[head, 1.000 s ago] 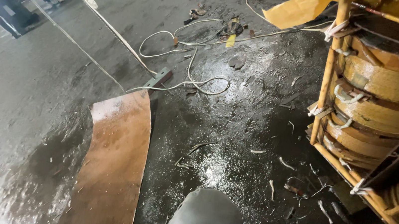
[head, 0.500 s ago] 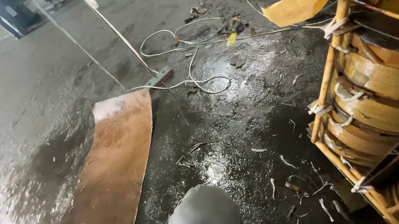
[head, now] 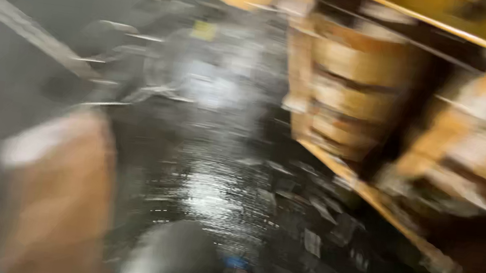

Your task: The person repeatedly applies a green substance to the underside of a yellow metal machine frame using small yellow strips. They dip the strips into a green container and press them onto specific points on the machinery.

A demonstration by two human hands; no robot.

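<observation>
Several blurred wooden coils (head: pixel 359 82) in yellow rack (head: pixel 382 201) above wet floor (head: pixel 208 175)

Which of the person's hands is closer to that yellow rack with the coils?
Neither can be picked: no hand shows in this blurred head view. The yellow rack with its tan coils fills the right side and the brown sheet lies left, so the right hand would likely be nearer.

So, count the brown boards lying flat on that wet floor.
1. A single brown board lies flat on the wet dark floor at lower left, left of the yellow rack. The picture is heavily blurred, so others may go unseen.
</observation>
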